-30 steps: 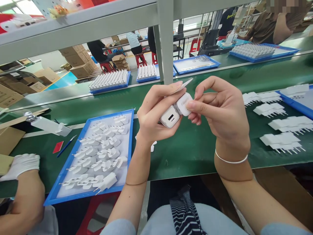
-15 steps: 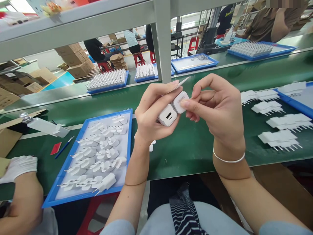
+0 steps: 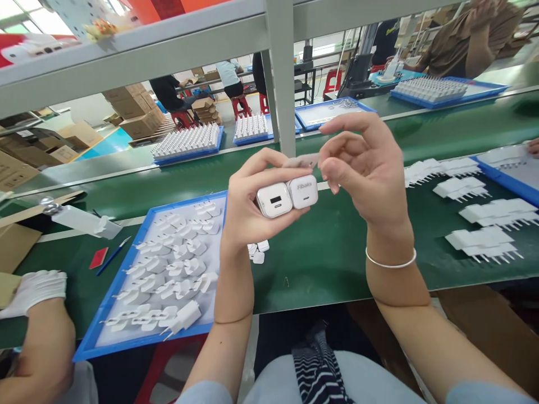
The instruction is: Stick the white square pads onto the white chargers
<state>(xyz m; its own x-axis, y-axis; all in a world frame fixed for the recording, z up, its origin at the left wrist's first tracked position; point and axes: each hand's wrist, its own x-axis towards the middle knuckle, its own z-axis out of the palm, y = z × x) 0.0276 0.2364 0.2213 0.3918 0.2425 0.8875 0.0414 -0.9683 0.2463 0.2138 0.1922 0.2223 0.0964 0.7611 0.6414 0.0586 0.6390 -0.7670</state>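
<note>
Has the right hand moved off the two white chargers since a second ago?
Yes. The right hand has lifted up off the chargers, its fingertips now level with the grey post's base; the left hand holds both.

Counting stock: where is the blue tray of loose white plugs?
In the head view, the blue tray lies on the green belt, left of the left hand.

The two chargers (image 3: pixel 287 196) are smooth, glossy white plastic. The surface (image 3: pixel 328 252) is matt green belting. The tray (image 3: pixel 126 342) is blue plastic, the bracelet (image 3: pixel 391 264) shiny metal, the far-left boxes (image 3: pixel 135 112) brown cardboard.
</note>
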